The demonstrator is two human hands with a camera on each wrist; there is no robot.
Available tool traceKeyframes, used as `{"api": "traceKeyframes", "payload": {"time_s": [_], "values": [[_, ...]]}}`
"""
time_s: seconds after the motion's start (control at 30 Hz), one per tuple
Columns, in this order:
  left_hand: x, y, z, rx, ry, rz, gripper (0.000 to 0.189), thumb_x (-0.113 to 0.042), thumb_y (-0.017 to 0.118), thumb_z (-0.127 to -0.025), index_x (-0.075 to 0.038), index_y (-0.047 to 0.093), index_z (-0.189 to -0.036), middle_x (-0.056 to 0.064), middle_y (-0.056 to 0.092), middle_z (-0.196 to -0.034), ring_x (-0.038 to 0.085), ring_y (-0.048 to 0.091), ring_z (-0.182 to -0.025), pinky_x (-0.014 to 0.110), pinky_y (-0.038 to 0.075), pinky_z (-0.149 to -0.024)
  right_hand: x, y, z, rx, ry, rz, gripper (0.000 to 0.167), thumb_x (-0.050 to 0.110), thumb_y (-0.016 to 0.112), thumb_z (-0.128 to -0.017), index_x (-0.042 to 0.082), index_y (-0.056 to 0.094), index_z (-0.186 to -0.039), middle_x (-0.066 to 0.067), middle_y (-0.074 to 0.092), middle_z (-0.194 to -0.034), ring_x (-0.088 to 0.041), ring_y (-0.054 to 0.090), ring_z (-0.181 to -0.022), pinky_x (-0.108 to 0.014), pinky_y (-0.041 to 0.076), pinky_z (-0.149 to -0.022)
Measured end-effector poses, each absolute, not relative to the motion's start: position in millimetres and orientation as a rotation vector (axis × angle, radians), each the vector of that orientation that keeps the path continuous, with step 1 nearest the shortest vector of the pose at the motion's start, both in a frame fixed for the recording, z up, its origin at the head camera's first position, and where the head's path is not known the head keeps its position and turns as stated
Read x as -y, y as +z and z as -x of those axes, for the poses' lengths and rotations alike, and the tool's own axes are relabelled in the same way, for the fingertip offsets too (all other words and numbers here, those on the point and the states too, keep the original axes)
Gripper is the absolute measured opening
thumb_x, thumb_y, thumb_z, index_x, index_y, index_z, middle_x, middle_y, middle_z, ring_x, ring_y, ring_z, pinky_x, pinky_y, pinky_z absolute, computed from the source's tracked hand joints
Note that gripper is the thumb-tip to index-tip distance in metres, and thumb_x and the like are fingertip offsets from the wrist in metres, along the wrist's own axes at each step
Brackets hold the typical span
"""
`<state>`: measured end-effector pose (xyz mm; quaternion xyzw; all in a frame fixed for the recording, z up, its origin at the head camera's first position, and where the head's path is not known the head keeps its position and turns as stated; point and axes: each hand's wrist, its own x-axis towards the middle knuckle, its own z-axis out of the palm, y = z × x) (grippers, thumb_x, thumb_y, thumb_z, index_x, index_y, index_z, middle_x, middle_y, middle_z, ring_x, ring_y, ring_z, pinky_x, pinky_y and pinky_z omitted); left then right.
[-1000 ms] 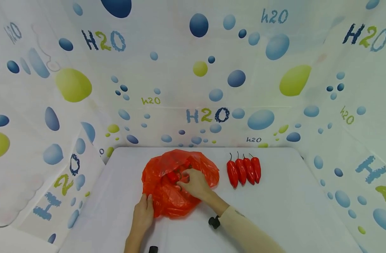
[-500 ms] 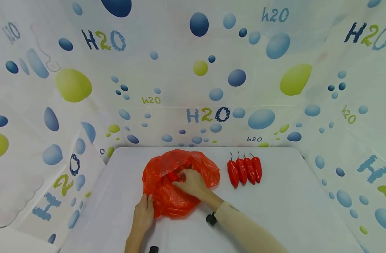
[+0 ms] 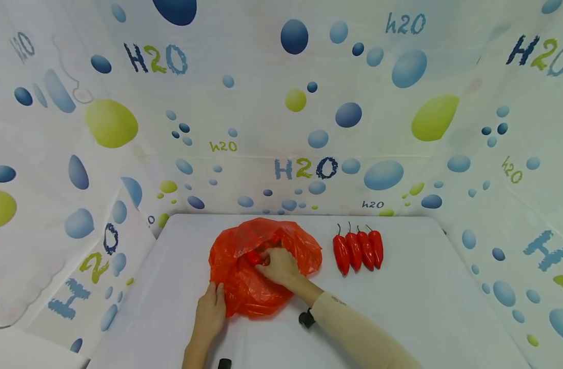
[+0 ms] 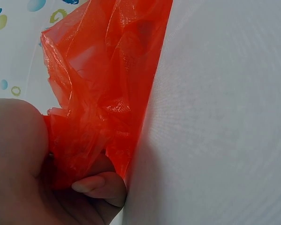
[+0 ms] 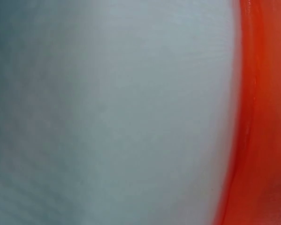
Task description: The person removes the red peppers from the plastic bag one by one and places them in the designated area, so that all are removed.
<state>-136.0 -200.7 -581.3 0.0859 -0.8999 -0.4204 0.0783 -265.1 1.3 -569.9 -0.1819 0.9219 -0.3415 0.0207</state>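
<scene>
An orange-red plastic bag (image 3: 258, 297) lies crumpled on the white table, its mouth showing red chili peppers (image 3: 254, 257) inside. My left hand (image 3: 210, 310) grips the bag's near left edge; in the left wrist view the bag (image 4: 117, 75) is bunched between thumb and curled fingers. At the bag's mouth, my right hand (image 3: 281, 267) has thumb and fingers curled around the stem end of a chili pepper, the fingertips partly hidden. The right wrist view catches only the bag's side (image 5: 267, 117) and blurred table, with no hand in it.
Several red chili peppers (image 3: 354, 251) lie side by side right of the bag, stems pointing away. The white table (image 3: 410, 287) ends at a back wall covered by a patterned curtain (image 3: 281, 113), with more curtain at both sides.
My right hand has moved slightly left and inward at the bag's mouth, and its thumb and fingers have drawn together on a pepper. The left hand keeps its place on the bag.
</scene>
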Motion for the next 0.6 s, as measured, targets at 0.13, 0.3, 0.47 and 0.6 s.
{"api": "traceKeyframes", "payload": {"time_s": [0.13,0.3,0.47,0.6], "values": [[204,-580,137,2.694,-1.253,-0.257,0.025,-0.023,0.042,-0.114,-0.003,0.049,-0.101,0.004,0.042,-0.070,0.019,0.047,-0.066,0.030,0.041,-0.061,7,-570,265,-2.908,-1.000,0.536,0.036,0.048,0.083,-0.087,0.018,0.073,-0.104,0.014,0.061,-0.075,-0.007,0.056,-0.070,-0.026,0.049,-0.065],[204,-577,138,2.681,-1.244,-0.233,0.024,-0.020,0.043,-0.113,-0.002,0.049,-0.098,0.004,0.040,-0.068,0.020,0.046,-0.065,0.032,0.040,-0.061,12,-569,264,-2.948,-0.986,0.519,0.034,0.049,0.080,-0.089,0.018,0.069,-0.099,0.012,0.056,-0.070,-0.009,0.053,-0.066,-0.026,0.046,-0.061],[204,-576,141,2.680,-1.251,-0.235,0.023,-0.019,0.044,-0.113,-0.003,0.050,-0.098,0.004,0.040,-0.068,0.019,0.045,-0.064,0.031,0.040,-0.061,12,-567,264,-2.939,-1.040,0.506,0.029,0.042,0.079,-0.092,0.016,0.072,-0.102,0.011,0.057,-0.066,-0.008,0.054,-0.062,-0.024,0.048,-0.059],[206,-575,143,2.678,-1.239,-0.233,0.023,-0.020,0.044,-0.113,-0.004,0.050,-0.098,0.003,0.040,-0.068,0.019,0.045,-0.064,0.030,0.040,-0.060,12,-565,263,-2.883,-1.140,0.446,0.027,0.036,0.081,-0.091,0.013,0.073,-0.103,0.011,0.059,-0.066,-0.009,0.057,-0.063,-0.025,0.051,-0.061]]}}
